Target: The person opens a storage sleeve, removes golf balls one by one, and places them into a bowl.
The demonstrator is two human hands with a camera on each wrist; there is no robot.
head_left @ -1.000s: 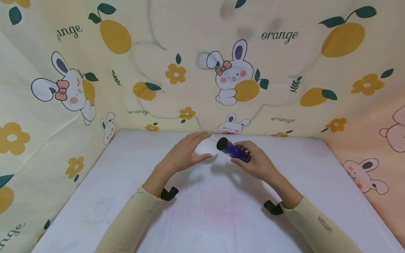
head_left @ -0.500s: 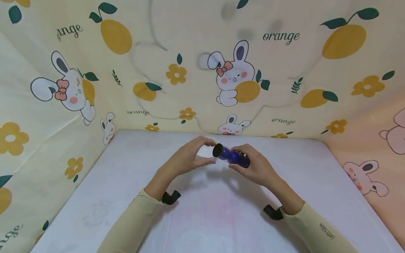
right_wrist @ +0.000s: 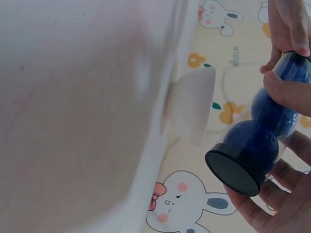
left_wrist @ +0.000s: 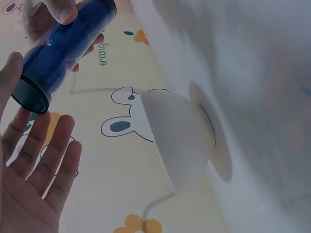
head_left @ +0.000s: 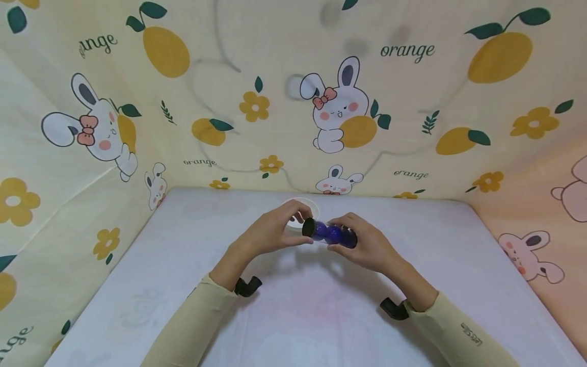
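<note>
My right hand [head_left: 367, 244] grips a sand timer [head_left: 334, 234] in a clear tube with blue inside and black end caps. Its thumb and fingers wrap the tube's right part, and the timer tilts above the table. The left-hand cap [left_wrist: 31, 94] sits between the thumb and fingers of my left hand [left_wrist: 36, 179], whose fingers are mostly straight and spread. In the head view my left hand's fingertips are right at this cap. A white bowl [head_left: 314, 205] stands upright just behind, partly hidden by my left hand and the timer.
The table has a white cover [head_left: 293, 311]. Printed cloth walls [head_left: 284, 122] with rabbits and oranges rise at its back and sides. Black wrist mounts [head_left: 248, 286] stick out inward from both cuffs.
My right hand has brought the timer left and down, more level, in front of the bowl. My left hand has drawn back from the bowl, with its fingertips now at the timer's cap.
</note>
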